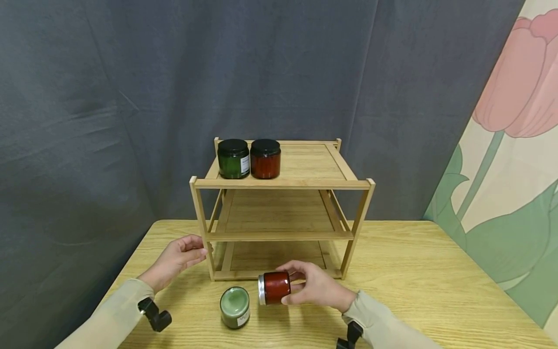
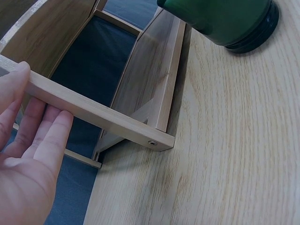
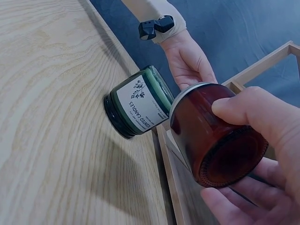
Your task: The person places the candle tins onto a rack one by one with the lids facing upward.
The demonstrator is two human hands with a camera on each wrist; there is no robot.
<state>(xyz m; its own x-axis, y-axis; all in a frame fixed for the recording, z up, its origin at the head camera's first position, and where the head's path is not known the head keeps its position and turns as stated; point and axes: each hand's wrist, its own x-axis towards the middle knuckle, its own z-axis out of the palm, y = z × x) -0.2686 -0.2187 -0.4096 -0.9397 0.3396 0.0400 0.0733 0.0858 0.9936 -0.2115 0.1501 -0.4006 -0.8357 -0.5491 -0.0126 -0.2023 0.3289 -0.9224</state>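
My right hand [image 1: 320,288] holds a red-brown glass candle jar [image 1: 277,287] between thumb and fingers. The jar lies on its side in the air, its silver lid to the left and its base toward my palm. With thumb and fingertips, my left hand [image 1: 180,259] grips the front left leg [image 2: 103,112] of a three-tier wooden rack [image 1: 283,184]. Between the hands, a green candle jar [image 1: 235,310] stands upside down on the table in front of the rack. Its black lid is underneath, and its white label [image 3: 140,105] reads "SCENTED CANDLES".
On the rack's top tier, at the left, stand a green jar [image 1: 233,160] and a red-brown jar [image 1: 265,160], side by side with black lids. Bare wood shows on the middle tier [image 1: 279,211]. A grey curtain [image 1: 261,72] hangs behind the wooden table [image 1: 401,271].
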